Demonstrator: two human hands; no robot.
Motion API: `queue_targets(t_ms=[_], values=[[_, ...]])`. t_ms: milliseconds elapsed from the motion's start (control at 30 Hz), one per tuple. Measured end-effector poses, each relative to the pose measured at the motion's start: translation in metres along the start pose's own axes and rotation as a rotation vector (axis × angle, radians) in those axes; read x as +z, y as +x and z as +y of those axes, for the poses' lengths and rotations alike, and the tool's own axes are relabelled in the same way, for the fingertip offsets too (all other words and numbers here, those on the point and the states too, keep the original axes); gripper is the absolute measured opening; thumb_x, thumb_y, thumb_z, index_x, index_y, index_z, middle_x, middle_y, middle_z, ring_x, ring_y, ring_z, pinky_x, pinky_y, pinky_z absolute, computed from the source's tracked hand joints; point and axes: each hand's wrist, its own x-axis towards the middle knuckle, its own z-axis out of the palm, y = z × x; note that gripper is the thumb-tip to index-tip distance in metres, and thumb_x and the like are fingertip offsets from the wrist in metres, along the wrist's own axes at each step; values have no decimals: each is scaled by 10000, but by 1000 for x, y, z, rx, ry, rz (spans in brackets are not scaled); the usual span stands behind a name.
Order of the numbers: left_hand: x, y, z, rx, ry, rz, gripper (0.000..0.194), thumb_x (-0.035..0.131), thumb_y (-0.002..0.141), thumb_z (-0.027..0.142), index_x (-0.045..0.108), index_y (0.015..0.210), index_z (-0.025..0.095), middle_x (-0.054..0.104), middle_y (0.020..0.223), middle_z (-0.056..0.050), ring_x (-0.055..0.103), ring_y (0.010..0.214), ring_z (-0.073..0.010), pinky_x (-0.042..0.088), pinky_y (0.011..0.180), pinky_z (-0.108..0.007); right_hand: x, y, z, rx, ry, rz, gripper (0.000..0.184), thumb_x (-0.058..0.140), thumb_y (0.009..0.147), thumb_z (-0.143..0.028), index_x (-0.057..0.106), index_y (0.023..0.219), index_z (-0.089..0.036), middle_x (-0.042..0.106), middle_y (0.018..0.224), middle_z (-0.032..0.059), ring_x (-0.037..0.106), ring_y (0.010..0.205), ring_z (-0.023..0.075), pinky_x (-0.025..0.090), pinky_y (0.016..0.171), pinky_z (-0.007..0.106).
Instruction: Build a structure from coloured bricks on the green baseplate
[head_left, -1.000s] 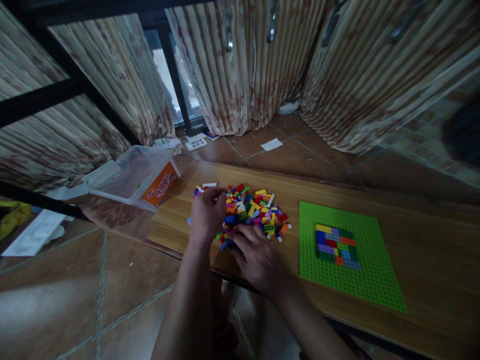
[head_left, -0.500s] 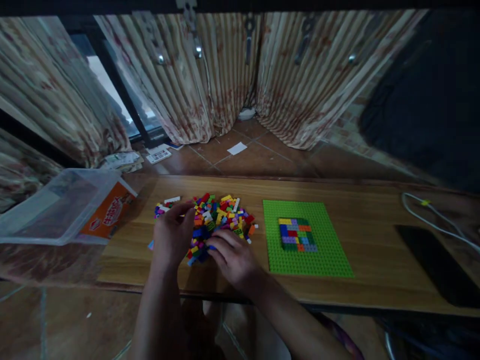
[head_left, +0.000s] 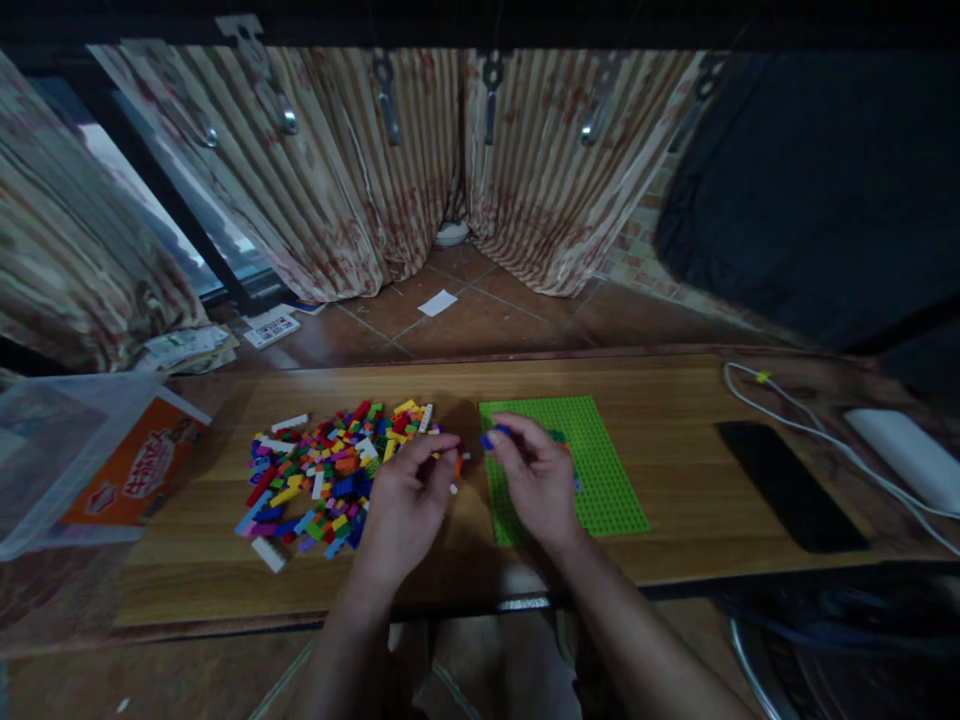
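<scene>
My right hand (head_left: 538, 480) is closed in a pinch on a small blue brick (head_left: 493, 436), held over the left side of the green baseplate (head_left: 607, 490). The low block of mixed-colour bricks (head_left: 564, 440) on the baseplate is mostly hidden behind that hand. To the left, my left hand (head_left: 405, 500) has its thumb and forefinger together at the right edge of the loose brick pile (head_left: 345, 464). Whether a piece sits between those fingertips I cannot make out. The two hands are apart, with bare wood between them.
A clear plastic box (head_left: 45, 430) with an orange label (head_left: 139, 470) stands left of the wooden table (head_left: 675, 400). On the right are a black flat slab (head_left: 787, 485), a white cable (head_left: 817, 425) and a white oblong object (head_left: 904, 455). Striped curtains (head_left: 360, 180) hang beyond.
My right hand has left the pile with a blue brick and moved right over the baseplate. My left hand has shifted right across the pile. The view has turned right.
</scene>
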Motion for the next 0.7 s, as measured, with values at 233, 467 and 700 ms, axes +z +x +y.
queue_targets(t_ms=[233, 467, 700], values=[[41, -2, 3, 13, 80, -137, 200, 521, 881, 185, 659, 1025, 165, 691, 894, -37, 622, 710, -143, 484, 671, -254, -63, 31, 32, 253, 125, 114, 299, 718, 696, -341, 676, 958, -202, 730, 817, 19, 700, 753, 192, 563, 763, 367], [64, 2, 6, 6, 253, -138, 311, 547, 860, 168, 593, 1166, 143, 665, 1032, -89, 634, 739, -164, 511, 730, -305, -91, 31, 41, 122, -210, 17, 269, 625, 802, -306, 694, 1048, -220, 738, 976, 53, 684, 896, 212, 527, 858, 402], [79, 9, 3, 16, 315, -169, 384, 508, 881, 178, 549, 1263, 171, 661, 1073, -93, 652, 891, -202, 528, 815, -334, -102, 35, 41, 4, -360, -66, 235, 646, 814, -324, 729, 1022, -255, 698, 1072, 56, 630, 1012, 227, 474, 933, 425]])
